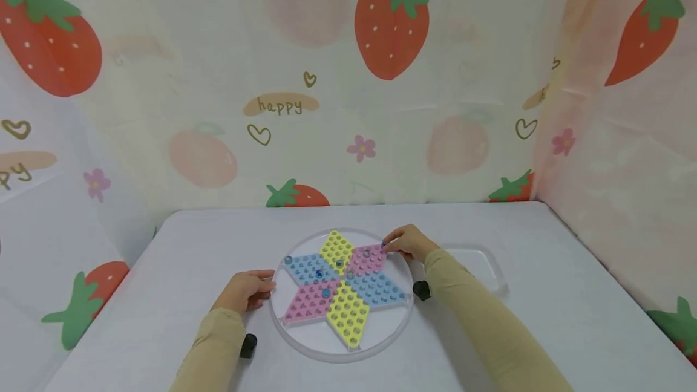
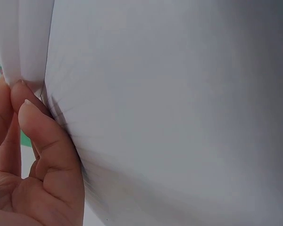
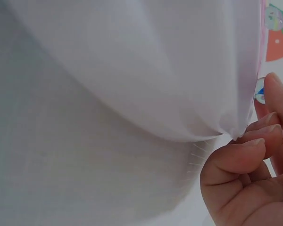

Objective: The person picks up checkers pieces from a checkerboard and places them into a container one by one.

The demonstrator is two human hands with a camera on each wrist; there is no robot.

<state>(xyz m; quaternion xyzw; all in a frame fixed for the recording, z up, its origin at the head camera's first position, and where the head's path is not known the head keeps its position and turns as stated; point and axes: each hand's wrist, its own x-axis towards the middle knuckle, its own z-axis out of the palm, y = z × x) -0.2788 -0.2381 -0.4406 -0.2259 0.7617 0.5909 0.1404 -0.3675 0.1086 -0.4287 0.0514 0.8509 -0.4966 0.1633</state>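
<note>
handling a marble: the person works at a round board (image 1: 342, 357), seemingly seating a marble (image 1: 384, 245) in a pit or lifting it out; which of the two cannot be told.
right hand (image 1: 412, 244): fingertips pinch that marble, which shows a blue fleck, at the outer tip of the far pink point; the lower fingers are bent by the board's edge.
left hand (image 1: 247, 291): fingers loosely bent, tips touching the rim on the opposite side; no firm grip shows.
board: flat on the table (image 1: 544, 307), between the hands, its star pitted in pink, blue and yellow.
other marbles (image 1: 326, 293): scattered over the star, one of them on the same pink point as the pinched one.
tray (image 1: 500, 271): right of the board, partly hidden behind the right arm.
pinch: best light and square over the pit, since a smooth ball would likely roll off if let go to one side.
rim: the left tips should steady it without tipping it.
lower right fingers: better clear of the edge, as a nudge could jolt the other marbles.
</note>
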